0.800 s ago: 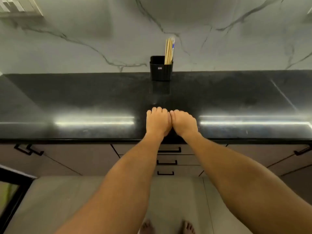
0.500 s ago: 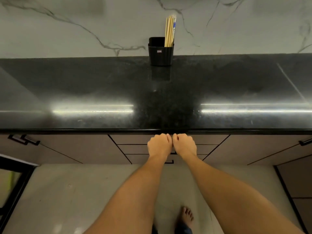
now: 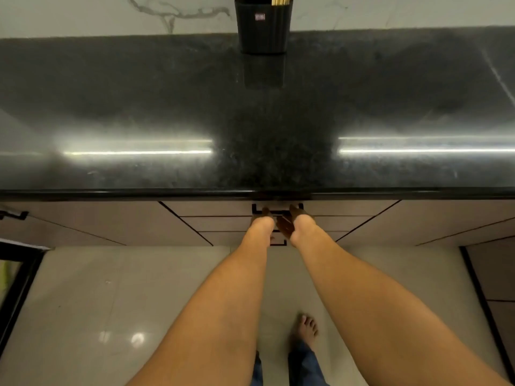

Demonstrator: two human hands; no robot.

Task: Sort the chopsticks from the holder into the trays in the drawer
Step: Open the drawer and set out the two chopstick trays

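A black chopstick holder (image 3: 263,32) stands at the back of the black counter (image 3: 139,101), against the marble wall. Only the lower ends of the wooden chopsticks (image 3: 281,0) show above its rim at the frame's top edge. Below the counter's front edge, the top drawer (image 3: 217,208) is closed, so its trays are hidden. My left hand (image 3: 261,222) and my right hand (image 3: 298,224) are side by side at the drawer's black handle (image 3: 276,210). Their fingers lie in shadow and hook onto the bar.
Two more drawers sit under the top one, and a lower handle (image 3: 278,242) shows between my wrists. Cabinet doors flank the drawers, with a handle (image 3: 14,215) at the left. My bare foot (image 3: 306,330) stands on the pale tiled floor.
Both hands left the countertop, dropped past its front edge and reached the top drawer's handle. The view tilted down, so the holder now sits at the top edge.
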